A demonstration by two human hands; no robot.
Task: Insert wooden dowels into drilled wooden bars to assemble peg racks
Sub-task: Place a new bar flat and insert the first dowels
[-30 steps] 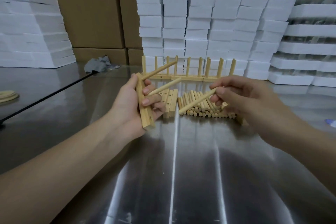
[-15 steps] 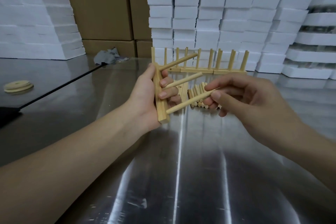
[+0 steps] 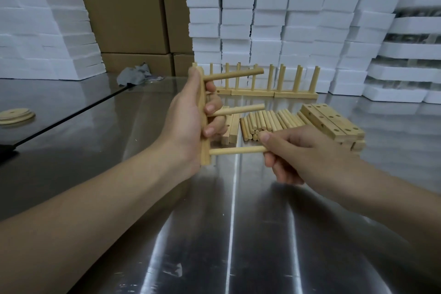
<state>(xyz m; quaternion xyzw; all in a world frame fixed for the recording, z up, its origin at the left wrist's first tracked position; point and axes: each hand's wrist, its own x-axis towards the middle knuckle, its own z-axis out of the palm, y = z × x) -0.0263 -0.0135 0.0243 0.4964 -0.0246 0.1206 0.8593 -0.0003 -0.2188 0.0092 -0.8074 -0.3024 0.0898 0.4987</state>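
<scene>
My left hand (image 3: 188,119) grips a drilled wooden bar (image 3: 205,155) upright above the metal table. Two dowels stick out of it to the right, an upper one (image 3: 235,75) and a middle one (image 3: 241,110). A third dowel (image 3: 238,150) sits with its left end at the bar's lowest hole, and my right hand (image 3: 300,150) pinches its right end. A pile of loose dowels (image 3: 267,122) lies behind my hands. Drilled bars (image 3: 331,122) are stacked to its right, and more bars (image 3: 230,129) lie to its left.
Finished peg racks (image 3: 269,92) stand in a row at the back of the steel table (image 3: 214,234). Behind them rise stacks of white foam blocks (image 3: 286,19) and cardboard boxes (image 3: 128,7). Round wooden discs (image 3: 15,116) and a grey rag (image 3: 133,76) lie at the left.
My right hand carried the dowel from the pile to the bar's lowest hole and set its end there. The left hand turned the bar more upright.
</scene>
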